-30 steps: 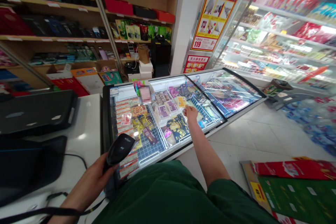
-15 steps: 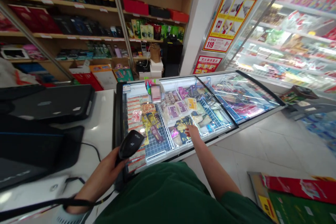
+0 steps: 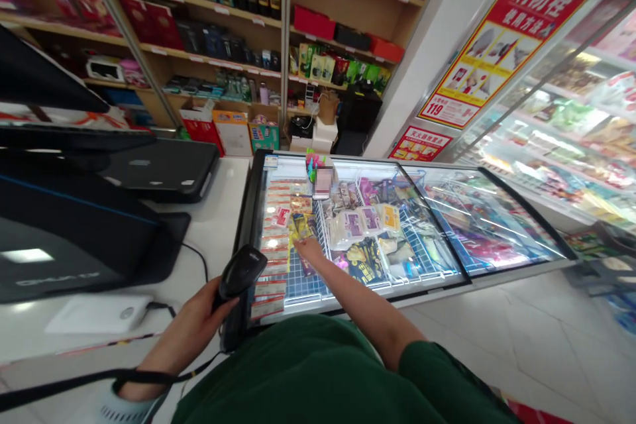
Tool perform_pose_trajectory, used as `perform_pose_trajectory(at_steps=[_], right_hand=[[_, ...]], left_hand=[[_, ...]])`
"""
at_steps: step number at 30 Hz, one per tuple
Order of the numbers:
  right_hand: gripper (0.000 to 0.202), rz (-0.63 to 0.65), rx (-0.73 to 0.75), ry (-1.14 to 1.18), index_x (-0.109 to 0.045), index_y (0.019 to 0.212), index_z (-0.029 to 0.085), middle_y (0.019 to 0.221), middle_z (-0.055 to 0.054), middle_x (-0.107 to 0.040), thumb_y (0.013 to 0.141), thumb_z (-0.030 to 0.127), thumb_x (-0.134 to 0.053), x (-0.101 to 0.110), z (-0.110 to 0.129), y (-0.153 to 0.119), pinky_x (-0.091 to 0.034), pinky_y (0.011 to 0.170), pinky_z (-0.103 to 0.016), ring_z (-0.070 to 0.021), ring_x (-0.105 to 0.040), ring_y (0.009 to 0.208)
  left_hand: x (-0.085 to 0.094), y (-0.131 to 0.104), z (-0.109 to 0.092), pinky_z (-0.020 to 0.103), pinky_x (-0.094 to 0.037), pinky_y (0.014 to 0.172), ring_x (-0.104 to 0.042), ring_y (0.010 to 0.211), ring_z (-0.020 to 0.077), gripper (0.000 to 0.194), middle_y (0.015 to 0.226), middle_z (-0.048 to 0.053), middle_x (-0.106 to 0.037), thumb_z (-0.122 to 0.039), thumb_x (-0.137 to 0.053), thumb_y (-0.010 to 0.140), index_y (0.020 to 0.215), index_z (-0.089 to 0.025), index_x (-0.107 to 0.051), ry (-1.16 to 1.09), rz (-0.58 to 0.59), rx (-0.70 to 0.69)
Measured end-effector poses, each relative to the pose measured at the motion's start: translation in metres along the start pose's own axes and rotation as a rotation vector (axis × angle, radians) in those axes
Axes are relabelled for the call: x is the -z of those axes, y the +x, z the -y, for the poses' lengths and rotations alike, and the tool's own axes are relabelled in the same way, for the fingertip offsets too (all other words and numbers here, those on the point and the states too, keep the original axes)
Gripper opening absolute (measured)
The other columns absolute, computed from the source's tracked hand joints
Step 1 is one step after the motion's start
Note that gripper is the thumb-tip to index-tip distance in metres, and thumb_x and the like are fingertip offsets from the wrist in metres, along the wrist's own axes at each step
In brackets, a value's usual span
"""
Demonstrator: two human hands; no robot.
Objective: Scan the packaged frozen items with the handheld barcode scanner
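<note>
Black barcode scanner [image 3: 240, 276], gripped by its handle in the left hand [image 3: 199, 328], hovers over the near left corner of a chest freezer [image 3: 251, 192]; its cable trails left over a white counter [image 3: 213, 218]; the right hand [image 3: 309, 248] reaches far into the freezer's open left section, fingers resting on yellow frozen packets [image 3: 299, 225]; whether they pinch one cannot be told; a checkout monitor [image 3: 64, 225] stands at left.
</note>
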State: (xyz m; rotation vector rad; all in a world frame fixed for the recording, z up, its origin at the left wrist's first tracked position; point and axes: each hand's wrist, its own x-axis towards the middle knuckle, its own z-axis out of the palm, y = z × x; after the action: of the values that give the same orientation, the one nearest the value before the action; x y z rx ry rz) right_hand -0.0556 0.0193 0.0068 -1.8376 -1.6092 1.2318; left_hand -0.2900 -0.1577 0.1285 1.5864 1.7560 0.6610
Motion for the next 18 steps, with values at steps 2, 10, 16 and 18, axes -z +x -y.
perform_pose_trajectory(at_steps=[2,10,16,18], right_hand=[[0.043,-0.041,-0.069,-0.134,-0.065,0.093,0.013,0.093,-0.014,-0.072,0.076,0.053,-0.071,-0.014,0.023,0.014,-0.053,0.078,-0.035,-0.0298,-0.069,0.095],[0.094,-0.12,-0.181,-0.388,-0.04,0.136,0.003,0.136,-0.029,-0.048,0.071,0.064,-0.07,-0.054,0.084,0.045,-0.045,0.097,-0.042,-0.0362,-0.052,0.123],[0.093,-0.142,-0.224,-0.424,-0.039,0.136,0.004,0.133,-0.029,-0.048,0.07,0.058,-0.074,-0.071,0.092,0.056,-0.046,0.096,-0.044,-0.0371,-0.053,0.121],[0.088,-0.149,-0.22,-0.428,-0.039,0.136,0.005,0.133,-0.028,-0.049,0.072,0.055,-0.073,-0.073,0.09,0.057,-0.047,0.095,-0.042,-0.0355,-0.055,0.119]], left_hand=[[0.004,-0.003,0.012,0.036,-0.055,0.082,-0.069,0.097,0.0283,0.045,0.103,0.011,-0.074,-0.053,-0.054,0.083,0.111,-0.017,-0.059,0.009,-0.03,0.033],[0.011,-0.016,0.041,0.035,-0.055,0.072,-0.072,0.083,0.0292,0.049,0.087,0.009,-0.075,-0.06,-0.05,0.081,0.103,-0.018,-0.06,0.008,-0.198,0.107],[0.018,-0.015,0.054,0.032,-0.056,0.068,-0.073,0.081,0.028,0.042,0.085,0.008,-0.076,-0.055,-0.056,0.078,0.099,-0.019,-0.061,0.029,-0.156,0.122],[0.021,-0.014,0.054,0.031,-0.056,0.067,-0.073,0.082,0.0277,0.04,0.086,0.008,-0.076,-0.054,-0.056,0.079,0.099,-0.02,-0.061,0.038,-0.163,0.116]])
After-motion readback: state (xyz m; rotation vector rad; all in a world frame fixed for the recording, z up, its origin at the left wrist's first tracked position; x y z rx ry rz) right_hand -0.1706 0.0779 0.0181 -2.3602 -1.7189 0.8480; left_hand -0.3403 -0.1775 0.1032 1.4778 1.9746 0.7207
